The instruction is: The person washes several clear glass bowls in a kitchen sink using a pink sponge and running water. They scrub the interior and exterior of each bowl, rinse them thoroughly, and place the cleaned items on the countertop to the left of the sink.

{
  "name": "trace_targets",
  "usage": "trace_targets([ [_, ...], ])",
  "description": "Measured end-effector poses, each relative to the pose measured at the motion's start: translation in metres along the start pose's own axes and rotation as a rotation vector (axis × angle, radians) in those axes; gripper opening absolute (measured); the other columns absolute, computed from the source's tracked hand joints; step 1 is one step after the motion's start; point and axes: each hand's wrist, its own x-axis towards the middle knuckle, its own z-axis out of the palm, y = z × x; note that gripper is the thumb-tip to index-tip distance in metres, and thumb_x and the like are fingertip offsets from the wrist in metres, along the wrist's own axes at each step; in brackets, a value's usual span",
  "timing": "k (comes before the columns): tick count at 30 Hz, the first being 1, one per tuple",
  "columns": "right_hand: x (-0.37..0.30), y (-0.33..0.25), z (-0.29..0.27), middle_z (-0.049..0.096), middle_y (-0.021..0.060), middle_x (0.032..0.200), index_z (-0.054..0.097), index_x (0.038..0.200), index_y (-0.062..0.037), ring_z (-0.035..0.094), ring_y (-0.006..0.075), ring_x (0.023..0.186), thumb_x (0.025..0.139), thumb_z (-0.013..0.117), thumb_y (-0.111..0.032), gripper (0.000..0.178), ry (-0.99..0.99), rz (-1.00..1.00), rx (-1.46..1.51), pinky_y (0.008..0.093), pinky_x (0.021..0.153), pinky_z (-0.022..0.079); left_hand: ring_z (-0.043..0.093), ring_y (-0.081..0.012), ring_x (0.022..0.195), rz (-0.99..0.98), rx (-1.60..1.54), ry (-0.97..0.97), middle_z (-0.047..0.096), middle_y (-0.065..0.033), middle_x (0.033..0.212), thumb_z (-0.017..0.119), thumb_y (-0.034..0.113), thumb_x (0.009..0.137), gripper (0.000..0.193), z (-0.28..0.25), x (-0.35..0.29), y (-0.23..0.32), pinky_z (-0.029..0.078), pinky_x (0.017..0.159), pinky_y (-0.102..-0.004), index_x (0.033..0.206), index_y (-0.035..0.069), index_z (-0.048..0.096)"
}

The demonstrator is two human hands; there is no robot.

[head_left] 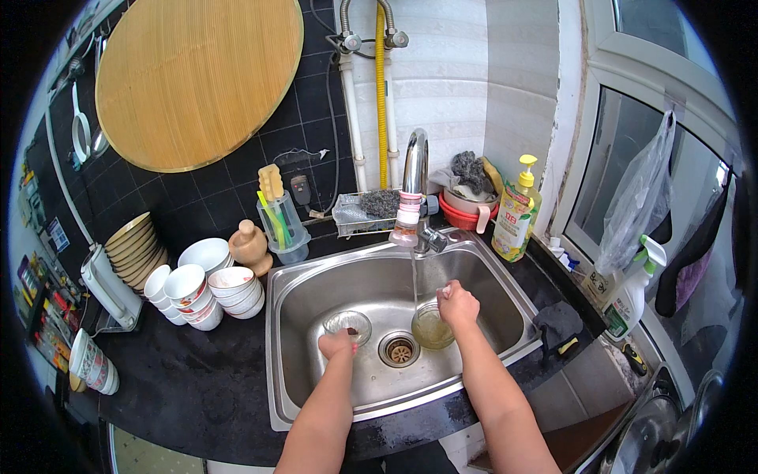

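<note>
My left hand (337, 345) is closed on the near edge of a small clear glass bowl (347, 321), low in the left part of the steel sink (296, 316). On the other side of the drain (399, 349), my right hand (459, 306) grips the rim of a second clear glass bowl (432, 329), which looks slightly yellowish. A thin stream of water falls from the chrome faucet (417, 154) at that bowl. The fingertips of both hands are partly hidden.
Stacked white bowls (207, 284) and a wooden mortar (249, 246) stand left of the sink. Behind it hangs a wire rack (367, 212) with a scourer. Yellow pump bottle (517, 209), dark cloth (557, 325) and spray bottle (632, 292) line the right side.
</note>
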Motion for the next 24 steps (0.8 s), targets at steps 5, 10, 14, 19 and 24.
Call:
trace_targets([
  [5, -0.006, -0.009, -0.007, 0.063, 0.0156, 0.083, 0.055, 0.101, -0.0130, 0.060, 0.0309, 0.081, 0.076, 0.056, -0.034, 0.033, -0.021, -0.044, 0.082, 0.0395, 0.072, 0.047, 0.056, -0.0319, 0.048, 0.718, 0.352, 0.148, 0.054, -0.0216, 0.053, 0.058, 0.012, 0.064, 0.021, 0.013, 0.014, -0.010, 0.045, 0.049, -0.0402, 0.053, -0.005, 0.054],
  [10, -0.003, -0.006, 0.002, 0.062, 0.0186, 0.084, 0.050, 0.108, -0.0109, 0.059, 0.0346, 0.082, 0.077, 0.056, -0.036, 0.040, 0.050, -0.017, 0.215, 0.0415, 0.072, 0.046, 0.056, -0.0358, 0.058, 1.086, 0.503, 0.001, 0.055, -0.0210, 0.061, 0.058, 0.014, 0.067, 0.017, 0.010, -0.040, 0.024, 0.045, 0.057, -0.0435, 0.062, -0.002, 0.057],
  [14, -0.008, -0.014, -0.002, 0.061, 0.0202, 0.085, 0.044, 0.112, -0.0090, 0.058, 0.0374, 0.082, 0.077, 0.056, -0.031, 0.043, 0.055, -0.047, 0.381, 0.0432, 0.074, 0.045, 0.055, -0.0364, 0.058, 1.170, 0.458, -0.085, 0.055, -0.0208, 0.062, 0.058, 0.013, 0.067, 0.015, 0.014, -0.054, 0.027, 0.045, 0.056, -0.0432, 0.062, -0.001, 0.056],
  [19, -0.031, -0.035, -0.006, 0.056, 0.0186, 0.102, 0.042, 0.114, -0.0073, 0.054, 0.0348, 0.094, 0.070, 0.058, -0.016, 0.048, -0.218, -0.396, 0.497, 0.0399, 0.079, 0.043, 0.057, -0.0328, 0.054, 0.876, 0.300, -0.260, 0.055, -0.0203, 0.056, 0.056, 0.010, 0.068, 0.018, 0.025, -0.045, 0.014, 0.046, 0.052, -0.0397, 0.056, -0.003, 0.051],
  [24, -0.054, -0.035, 0.006, 0.048, 0.0143, 0.118, 0.042, 0.120, -0.0069, 0.044, 0.0299, 0.111, 0.065, 0.059, -0.015, 0.058, -0.348, -1.016, 0.098, 0.0384, 0.093, 0.034, 0.059, -0.0227, 0.045, 0.434, -0.064, -0.549, 0.054, -0.0145, 0.052, 0.056, 0.003, 0.071, 0.025, 0.026, -0.035, 0.013, 0.047, 0.037, -0.0312, 0.050, 0.001, 0.043],
])
